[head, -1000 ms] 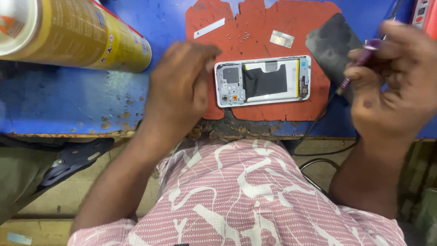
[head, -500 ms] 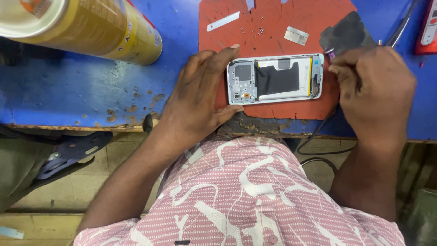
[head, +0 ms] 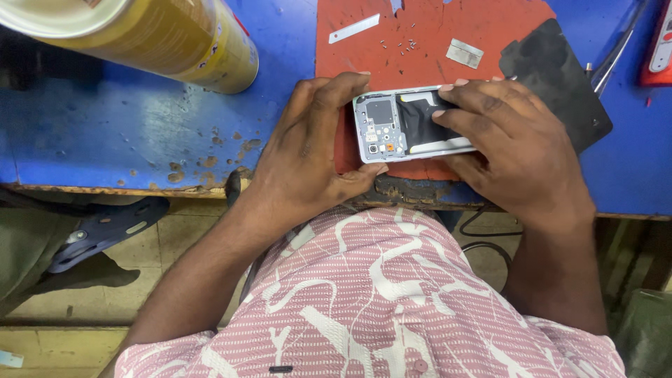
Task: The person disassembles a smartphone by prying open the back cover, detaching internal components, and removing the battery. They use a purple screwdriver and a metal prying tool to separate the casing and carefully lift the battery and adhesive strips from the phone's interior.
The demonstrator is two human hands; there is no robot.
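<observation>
While the opened smartphone lies on the red work mat near the bench edge, the left hand clamps its camera end and the right hand presses fingers, close together, onto its innards. It looks light, stiff and fragile, best held by the frame edges. Beyond lie tiny screws and a yellow can.

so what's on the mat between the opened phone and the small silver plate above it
In the head view, only bare red mat lies between the opened phone and the small silver plate.
</observation>
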